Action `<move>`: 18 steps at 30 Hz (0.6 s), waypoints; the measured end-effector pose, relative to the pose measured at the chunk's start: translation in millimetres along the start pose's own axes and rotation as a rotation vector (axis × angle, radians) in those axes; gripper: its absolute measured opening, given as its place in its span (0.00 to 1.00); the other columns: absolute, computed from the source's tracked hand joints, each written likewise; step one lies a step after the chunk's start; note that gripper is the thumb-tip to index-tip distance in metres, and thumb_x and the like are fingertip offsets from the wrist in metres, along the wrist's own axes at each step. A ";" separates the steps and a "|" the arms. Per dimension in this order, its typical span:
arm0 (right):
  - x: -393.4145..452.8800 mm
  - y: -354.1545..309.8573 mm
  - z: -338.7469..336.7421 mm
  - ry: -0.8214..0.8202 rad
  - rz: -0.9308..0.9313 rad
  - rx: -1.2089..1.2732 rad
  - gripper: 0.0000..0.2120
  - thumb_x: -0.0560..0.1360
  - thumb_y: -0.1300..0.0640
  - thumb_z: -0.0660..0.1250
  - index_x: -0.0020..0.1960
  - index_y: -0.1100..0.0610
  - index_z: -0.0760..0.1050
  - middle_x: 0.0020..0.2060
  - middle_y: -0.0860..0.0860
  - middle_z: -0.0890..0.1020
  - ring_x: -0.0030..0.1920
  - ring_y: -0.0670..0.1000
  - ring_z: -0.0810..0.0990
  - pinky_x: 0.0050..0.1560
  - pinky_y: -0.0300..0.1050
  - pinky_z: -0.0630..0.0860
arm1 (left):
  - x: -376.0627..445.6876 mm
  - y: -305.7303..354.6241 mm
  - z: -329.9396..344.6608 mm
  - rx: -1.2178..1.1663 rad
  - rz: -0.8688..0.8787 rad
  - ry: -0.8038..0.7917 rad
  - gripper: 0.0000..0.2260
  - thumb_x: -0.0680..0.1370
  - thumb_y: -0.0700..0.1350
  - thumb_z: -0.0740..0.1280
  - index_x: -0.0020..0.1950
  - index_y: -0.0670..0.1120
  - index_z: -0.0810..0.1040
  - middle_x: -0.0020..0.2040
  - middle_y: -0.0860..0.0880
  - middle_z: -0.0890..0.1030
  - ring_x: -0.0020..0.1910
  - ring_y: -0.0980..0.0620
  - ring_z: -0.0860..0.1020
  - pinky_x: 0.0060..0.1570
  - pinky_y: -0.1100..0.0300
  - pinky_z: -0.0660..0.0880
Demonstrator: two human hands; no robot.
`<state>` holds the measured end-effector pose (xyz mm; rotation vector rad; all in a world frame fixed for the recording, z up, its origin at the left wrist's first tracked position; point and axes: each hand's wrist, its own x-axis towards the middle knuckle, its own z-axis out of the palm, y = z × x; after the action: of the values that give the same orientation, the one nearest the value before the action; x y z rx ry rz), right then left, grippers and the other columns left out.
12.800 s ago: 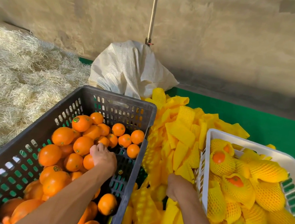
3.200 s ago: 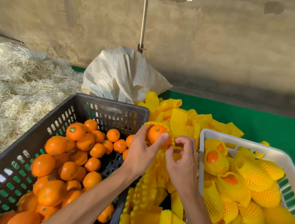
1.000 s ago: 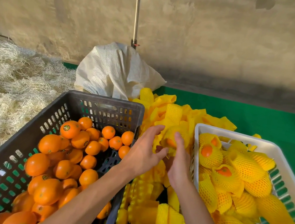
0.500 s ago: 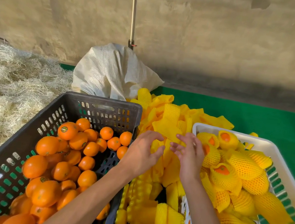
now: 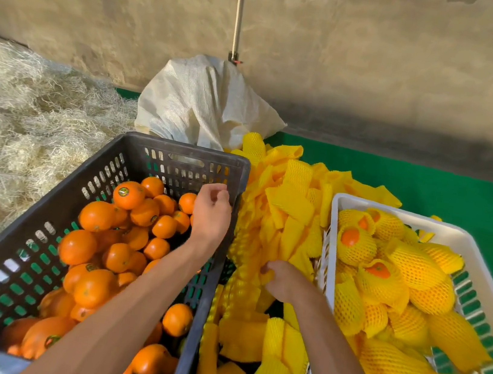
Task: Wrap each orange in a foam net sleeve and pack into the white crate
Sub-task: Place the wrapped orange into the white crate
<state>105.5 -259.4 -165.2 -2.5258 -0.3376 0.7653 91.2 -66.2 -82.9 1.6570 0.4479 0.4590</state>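
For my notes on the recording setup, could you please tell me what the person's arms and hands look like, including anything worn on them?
Both forearms are bare as far as the frame shows: no sleeve is visible. The left hand and the right hand carry no glove, and no ring, watch, bracelet, bandage or marking can be seen on either hand or wrist.

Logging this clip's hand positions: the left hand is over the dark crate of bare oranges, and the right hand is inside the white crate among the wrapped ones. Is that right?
Not quite. The left hand is over the dark crate of bare oranges, but the right hand is not inside the white crate. The head view shows it in the pile of yellow foam net sleeves between the two crates, fingers closing on one.
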 end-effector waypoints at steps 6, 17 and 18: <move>-7.0 -17.9 13.6 -0.322 0.118 -0.302 0.31 0.74 0.51 0.75 0.74 0.57 0.71 0.71 0.56 0.73 0.68 0.59 0.74 0.65 0.51 0.75 | 18.2 -64.5 -38.7 1.097 -0.335 -0.553 0.10 0.85 0.43 0.60 0.56 0.37 0.75 0.53 0.37 0.77 0.53 0.40 0.77 0.54 0.48 0.74; -13.3 -22.2 24.7 -0.359 0.119 -0.379 0.30 0.73 0.49 0.76 0.71 0.62 0.74 0.63 0.55 0.79 0.61 0.58 0.78 0.60 0.50 0.78 | -5.6 -110.7 -65.6 1.722 -0.248 -0.727 0.26 0.83 0.41 0.63 0.80 0.46 0.61 0.80 0.42 0.59 0.79 0.37 0.52 0.71 0.32 0.60; -12.8 -21.6 24.3 -0.325 0.109 -0.334 0.28 0.73 0.50 0.76 0.69 0.61 0.76 0.60 0.55 0.80 0.58 0.57 0.79 0.57 0.49 0.78 | -5.5 -109.7 -65.4 1.710 -0.243 -0.719 0.25 0.83 0.41 0.64 0.79 0.46 0.62 0.79 0.42 0.61 0.78 0.37 0.54 0.69 0.34 0.63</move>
<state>79.1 -236.5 -166.1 -2.7411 -0.4717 1.2605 48.0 -0.5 -183.8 3.0897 0.4770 -1.0399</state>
